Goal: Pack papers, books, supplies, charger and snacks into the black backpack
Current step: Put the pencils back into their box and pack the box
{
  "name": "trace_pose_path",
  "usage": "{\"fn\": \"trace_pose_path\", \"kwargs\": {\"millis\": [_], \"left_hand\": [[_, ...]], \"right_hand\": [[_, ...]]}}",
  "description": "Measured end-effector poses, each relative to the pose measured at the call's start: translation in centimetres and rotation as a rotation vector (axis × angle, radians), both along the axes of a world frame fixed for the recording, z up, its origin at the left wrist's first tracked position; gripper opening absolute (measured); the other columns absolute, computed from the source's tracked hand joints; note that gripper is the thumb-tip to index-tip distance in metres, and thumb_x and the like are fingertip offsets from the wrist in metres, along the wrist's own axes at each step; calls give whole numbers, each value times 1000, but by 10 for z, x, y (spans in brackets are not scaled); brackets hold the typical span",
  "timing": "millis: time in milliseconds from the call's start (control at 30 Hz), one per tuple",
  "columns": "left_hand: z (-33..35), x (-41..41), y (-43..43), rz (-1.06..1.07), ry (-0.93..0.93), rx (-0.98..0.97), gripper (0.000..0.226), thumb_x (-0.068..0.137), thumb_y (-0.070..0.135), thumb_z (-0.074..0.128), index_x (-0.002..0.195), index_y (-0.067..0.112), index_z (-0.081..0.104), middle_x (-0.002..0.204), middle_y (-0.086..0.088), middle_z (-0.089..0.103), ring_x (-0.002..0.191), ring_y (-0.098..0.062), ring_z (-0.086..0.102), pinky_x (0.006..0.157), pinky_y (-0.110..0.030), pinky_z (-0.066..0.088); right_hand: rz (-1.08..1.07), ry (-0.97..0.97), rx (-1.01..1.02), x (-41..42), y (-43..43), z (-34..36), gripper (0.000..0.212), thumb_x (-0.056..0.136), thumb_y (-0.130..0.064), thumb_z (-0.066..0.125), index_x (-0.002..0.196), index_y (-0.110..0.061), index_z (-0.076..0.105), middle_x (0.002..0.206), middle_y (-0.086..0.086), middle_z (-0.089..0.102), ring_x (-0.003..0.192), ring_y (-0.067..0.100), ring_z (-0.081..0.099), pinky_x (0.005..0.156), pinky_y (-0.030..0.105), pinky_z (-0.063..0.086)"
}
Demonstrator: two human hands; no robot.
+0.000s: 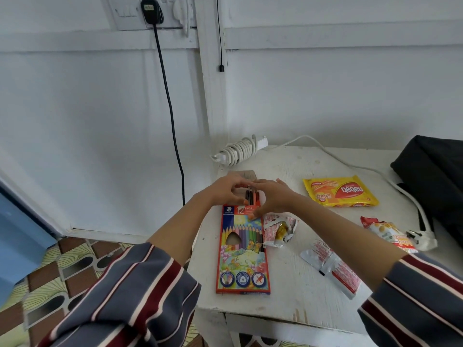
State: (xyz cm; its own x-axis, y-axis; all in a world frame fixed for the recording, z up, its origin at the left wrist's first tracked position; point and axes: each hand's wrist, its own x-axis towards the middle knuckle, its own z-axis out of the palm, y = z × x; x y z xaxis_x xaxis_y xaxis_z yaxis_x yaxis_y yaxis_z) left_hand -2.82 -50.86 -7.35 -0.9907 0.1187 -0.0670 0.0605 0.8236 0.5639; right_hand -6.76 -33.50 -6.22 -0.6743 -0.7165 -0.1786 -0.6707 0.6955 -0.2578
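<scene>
The left sleeve (pixel 130 296) and right sleeve (pixel 421 296) match: loose, wide cloth in grey-blue with broad dark red stripes, each edged by thin cream lines (the stripes run along the arm). The cuffs end partway down the forearms. Thumbnails on the left hand (pixel 228 189) and right hand (pixel 273 196) are painted orange.

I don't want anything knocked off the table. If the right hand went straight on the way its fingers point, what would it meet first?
The left hand: the right hand points leftward over the coloured pencils, its fingers almost at the left's. Depth is unclear.
</scene>
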Motion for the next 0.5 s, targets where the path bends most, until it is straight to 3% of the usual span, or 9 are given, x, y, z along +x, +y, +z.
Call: {"fn": "trace_pose_path", "kwargs": {"millis": [67, 133, 333, 500], "left_hand": [[-1, -4, -1, -68, -89, -107, 55, 87, 27, 64, 138, 22, 44, 151, 0, 31, 134, -22, 34, 104, -33, 35], [-1, -6, -3, -68, -114, -145, 51, 88, 29, 62, 136, 24, 47, 154, 2, 25, 137, -22, 29, 107, -36, 31], [-2, -3, -4, -35, -50, -84, 39, 84, 26, 67, 122, 22, 62, 147, 0, 34, 131, -19, 35, 98, -28, 32], [1, 3, -2, 16, 13, 7, 32, 80, 19, 71, 112, 14, 68, 129, -1, 51, 116, -18, 48, 88, -23, 39]], "right_hand": [[3, -4, 1, -1, 1, -1, 93, 71, -55, 70, 146, -21, 28, 154, 2, 25, 141, 20, 22, 115, 47, 3], [2, -15, 4, -1, 1, 0, 91, 71, -55, 70, 145, -21, 30, 154, 0, 24, 141, 19, 21, 115, 46, 3], [-25, -36, 4, 0, 1, 0, 91, 70, -54, 71, 144, -16, 32, 154, -1, 25, 141, 18, 23, 115, 45, 3], [-24, -38, 9, 2, 1, 2, 90, 71, -53, 71, 143, -16, 33, 154, 0, 25, 141, 18, 22, 116, 44, 5]]}}
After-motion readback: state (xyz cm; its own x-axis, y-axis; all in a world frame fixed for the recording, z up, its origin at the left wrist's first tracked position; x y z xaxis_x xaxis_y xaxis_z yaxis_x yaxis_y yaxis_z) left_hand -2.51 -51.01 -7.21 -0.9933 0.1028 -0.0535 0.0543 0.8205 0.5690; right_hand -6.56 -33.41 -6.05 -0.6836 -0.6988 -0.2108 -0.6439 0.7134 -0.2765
